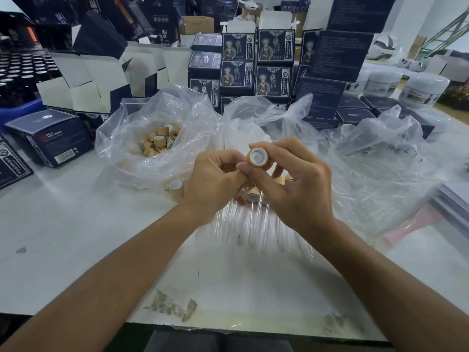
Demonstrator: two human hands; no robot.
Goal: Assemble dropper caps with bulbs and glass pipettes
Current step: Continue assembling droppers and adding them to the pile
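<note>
While raised above the desk [76,224], right hand [294,181] fingers [264,144] pinching bamboo dropper cap [256,156], white lining facing camera; left hand [213,179] fingers curled, contents unclear. Beneath: assembled droppers [251,212]. Behind left: plastic bag of caps [157,141].

No words or numbers are showing clearly enough to read. The dark blue boxes [275,45] at the top middle are showing a drawn figure and a round sign, but their letters are looking too small and blurry. The box [54,138] at the left is showing a red mark and a barcode, and its digits are blurring too.
</note>
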